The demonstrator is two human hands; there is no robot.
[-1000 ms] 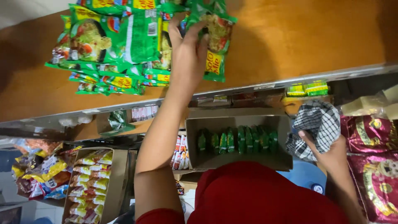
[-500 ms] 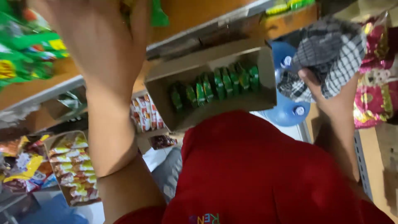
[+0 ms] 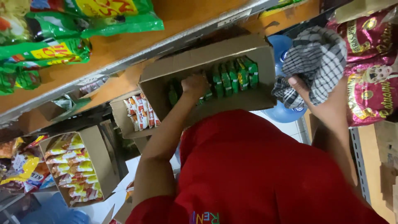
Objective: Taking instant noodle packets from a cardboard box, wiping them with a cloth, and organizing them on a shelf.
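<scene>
- Inside the open cardboard box (image 3: 207, 62), a row of small green packets (image 3: 230, 76) is seen standing on edge; about seven can be counted to the right of the left hand, with at least one more darker packet at its left.
- Down in that box the left hand (image 3: 194, 86) is set among the packets, its grip closed into a fist on one or more of them; exactly which packet is held cannot be told.
- The packets are glossy green with yellow and red print, pressed side by side along the far wall of the box.
- One checked black-and-white cloth (image 3: 315, 64) is clamped in the right hand (image 3: 300, 85), just to the right of the box and touching its corner.
- A blue round container (image 3: 284, 112) is seen behind the cloth, partly hidden.
- Two dark red bags (image 3: 369, 70) are stacked at the far right.
- On the wooden shelf (image 3: 182, 18) above the box, several large green packets (image 3: 99, 16) are laid flat.
- Two more open cartons are counted lower left: one (image 3: 137, 112) with red-and-white packets, one (image 3: 91, 161) with yellow-and-red packets.
</scene>
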